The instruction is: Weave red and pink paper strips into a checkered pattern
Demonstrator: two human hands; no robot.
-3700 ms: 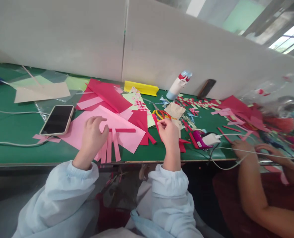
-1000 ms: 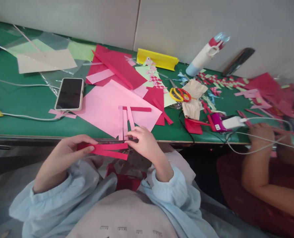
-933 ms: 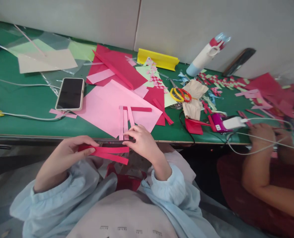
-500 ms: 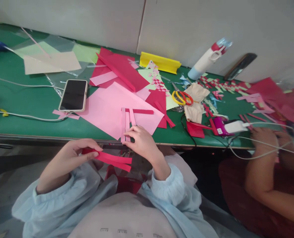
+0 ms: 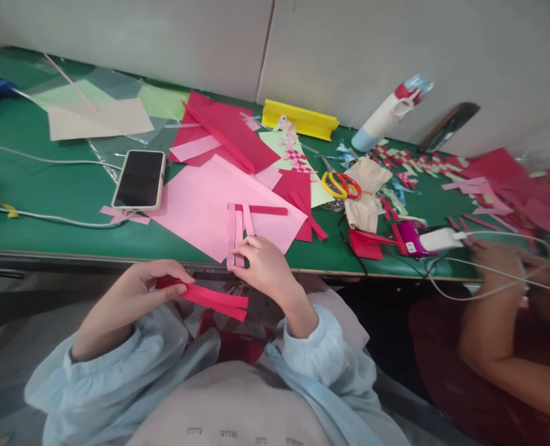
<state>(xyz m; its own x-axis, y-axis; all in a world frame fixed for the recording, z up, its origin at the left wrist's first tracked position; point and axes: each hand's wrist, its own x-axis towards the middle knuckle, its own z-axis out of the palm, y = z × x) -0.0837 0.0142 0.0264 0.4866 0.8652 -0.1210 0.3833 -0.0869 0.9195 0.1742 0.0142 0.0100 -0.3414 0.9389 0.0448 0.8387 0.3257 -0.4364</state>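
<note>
My left hand (image 5: 138,291) is closed on a bunch of red paper strips (image 5: 219,300), held below the near edge of the green table (image 5: 47,192). My right hand (image 5: 263,267) pinches the near ends of some light pink strips (image 5: 235,232) at that edge. These strips lie upright on a big pink paper sheet (image 5: 210,201), crossed at the top by one red strip (image 5: 261,210).
A phone (image 5: 140,179) lies left of the pink sheet, over a white cable (image 5: 47,217). Red sheets (image 5: 228,133), a yellow holder (image 5: 300,119), scissors (image 5: 340,184), a bottle (image 5: 386,111) and paper scraps cover the back. Another person's hands (image 5: 498,260) work at the right.
Since 3.7 s ago my left hand left the pink sheet and now holds red strips below the table edge. In the last second my right hand shifted from those strips to the pink strips' ends.
</note>
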